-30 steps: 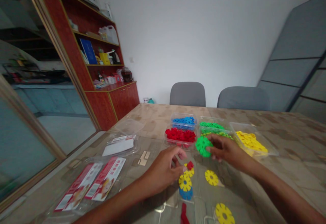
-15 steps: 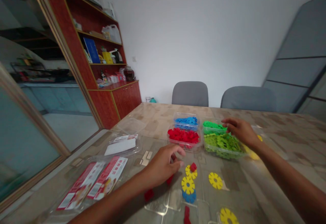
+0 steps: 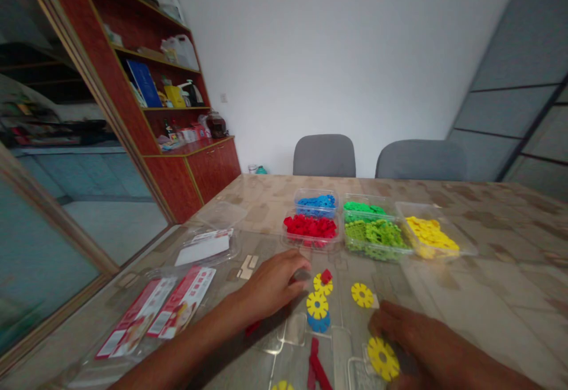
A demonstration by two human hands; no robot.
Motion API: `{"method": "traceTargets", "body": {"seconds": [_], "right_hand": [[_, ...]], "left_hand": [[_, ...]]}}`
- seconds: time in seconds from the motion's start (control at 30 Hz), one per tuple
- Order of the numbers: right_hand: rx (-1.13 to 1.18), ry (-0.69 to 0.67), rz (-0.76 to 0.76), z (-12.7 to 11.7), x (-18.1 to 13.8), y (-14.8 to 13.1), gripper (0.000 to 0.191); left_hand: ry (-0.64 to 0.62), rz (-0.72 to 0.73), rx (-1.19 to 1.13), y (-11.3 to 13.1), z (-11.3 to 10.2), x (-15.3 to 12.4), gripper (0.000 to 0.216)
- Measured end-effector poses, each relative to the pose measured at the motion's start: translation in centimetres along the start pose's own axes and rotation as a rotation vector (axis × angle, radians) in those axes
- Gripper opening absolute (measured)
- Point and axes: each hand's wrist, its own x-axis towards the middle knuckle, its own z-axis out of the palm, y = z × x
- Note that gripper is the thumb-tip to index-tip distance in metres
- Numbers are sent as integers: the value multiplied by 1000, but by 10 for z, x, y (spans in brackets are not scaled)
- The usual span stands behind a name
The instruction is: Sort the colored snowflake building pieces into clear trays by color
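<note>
My left hand (image 3: 275, 283) hovers over the table with fingers loosely curled. Thumb and forefinger are apart, and nothing shows between them. Just right of it, a red piece (image 3: 326, 276) sits on a yellow notched disc (image 3: 323, 284). Below this come another yellow disc (image 3: 317, 305) and a blue disc (image 3: 319, 322), overlapping in a column. My right hand (image 3: 408, 337) is low beside a yellow disc (image 3: 383, 358), fingers and thumb apart on either side of it. Another yellow disc (image 3: 362, 295) lies above that hand. Two red strips (image 3: 316, 357) cross at the front.
Clear tubs hold blue (image 3: 317, 203), red (image 3: 310, 227), bright green (image 3: 361, 208), olive-green (image 3: 377, 233) and yellow pieces (image 3: 430, 236). Packaging with red-white cards (image 3: 181, 304) and a clear tray with a white card (image 3: 204, 251) lie left. Two grey chairs (image 3: 325, 156) stand behind the table.
My right hand has come from the green tubs down to the yellow disc at the front right, uncovering the yellow tub. My left hand stays about where it was. The view has shifted slightly.
</note>
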Motion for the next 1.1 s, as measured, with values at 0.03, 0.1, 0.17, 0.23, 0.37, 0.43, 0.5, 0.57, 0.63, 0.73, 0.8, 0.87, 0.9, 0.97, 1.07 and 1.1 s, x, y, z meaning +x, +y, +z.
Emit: {"method": "traceTargets", "body": {"seconds": [0.03, 0.1, 0.17, 0.23, 0.37, 0.43, 0.5, 0.57, 0.63, 0.73, 0.8, 0.87, 0.9, 0.97, 1.07, 1.1], "right_hand": [[-30, -30, 23, 3, 2, -2, 43], [-65, -60, 61, 8, 10, -4, 44], [-53, -57, 60, 8, 22, -3, 35], [-7, -42, 20, 3, 33, -2, 26], [52, 31, -25, -15, 54, 2, 22], [50, 41, -9, -21, 62, 7, 21], [48, 35, 13, -21, 70, 14, 20], [47, 35, 39, -18, 74, 22, 19], [47, 41, 62, -15, 76, 28, 20], [72, 41, 83, -17, 74, 27, 23], [108, 29, 80, -19, 72, 20, 24], [154, 4, 51, -20, 70, 11, 22], [177, -13, 28, -19, 69, 6, 20], [214, -51, -26, -16, 70, -4, 17], [240, -90, -107, -10, 73, -16, 22], [240, -95, -138, -9, 74, -19, 26]], "left_hand": [[-13, 21, 2, 2, 2, -1, 21], [-49, 46, 4, 6, 7, -2, 21], [-80, 50, 4, 10, 11, -4, 23], [-98, 48, 3, 13, 14, -5, 26], [-116, 25, -2, 13, 15, -5, 35], [-118, 14, -13, 13, 14, -5, 37], [-129, 14, -21, 14, 12, -5, 37], [-146, 17, -21, 14, 12, -5, 34], [-153, 10, -17, 14, 12, -4, 33], [-156, -4, -19, 14, 12, -4, 30], [-158, -3, -32, 13, 12, -4, 29], [-150, -4, -53, 11, 13, -4, 25], [-142, -11, -67, 10, 13, -3, 21], [-130, -36, -107, 7, 14, -2, 14], [-146, -74, -178, 3, 9, 0, 13], [-167, -80, -199, 2, 5, 0, 13]]}}
